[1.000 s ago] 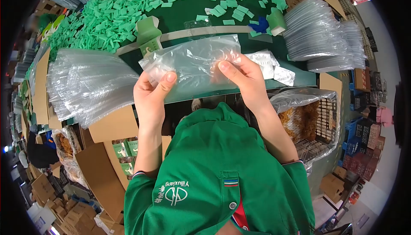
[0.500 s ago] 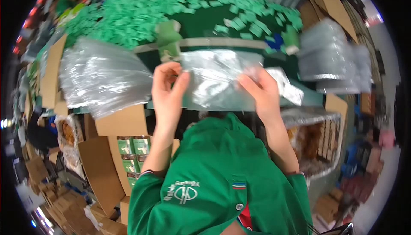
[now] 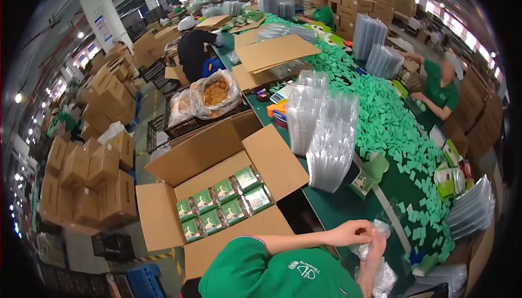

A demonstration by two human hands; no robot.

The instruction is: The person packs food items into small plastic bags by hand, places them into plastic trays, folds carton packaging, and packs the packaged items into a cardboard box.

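Observation:
Close together at the green work table's near edge, my left hand and my right hand are both closed on a crumpled clear plastic bag. The fingers partly hide the bag, so its contents, if any, cannot be made out. Below them lies more crumpled clear plastic. Beyond my hands stands a folded green printed card. To their left, tall stacks of clear plastic sleeves rest on the table.
An open carton left of me holds several green printed packs. Small green packets are heaped along the table. A bag of brown food sits in a crate. Co-workers stand around the table.
The view has swung left and up, showing more of the room. My hands have come together; the plastic bag, spread flat between them before, is now bunched up.

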